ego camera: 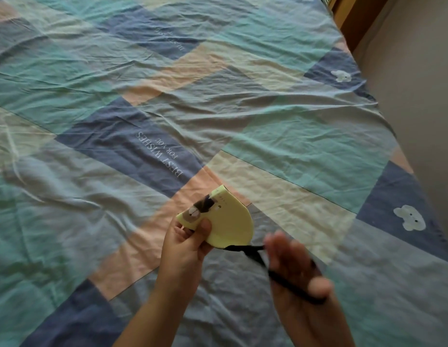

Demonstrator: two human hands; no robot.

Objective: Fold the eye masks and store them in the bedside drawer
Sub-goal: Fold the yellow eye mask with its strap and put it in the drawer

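Note:
A pale yellow eye mask, folded in half with a small bear print near its fold, is held above the bed. My left hand pinches its lower left edge, thumb on top. The mask's black elastic strap runs from the mask's bottom corner to the right. It passes across the palm of my right hand, which is blurred, fingers spread, with the strap looped around it and stretched taut. No drawer is in view.
A wrinkled patchwork bedsheet in teal, blue, peach and cream covers the bed across the whole view. The bed's right edge drops to a grey floor. A wooden piece of furniture stands at the top right.

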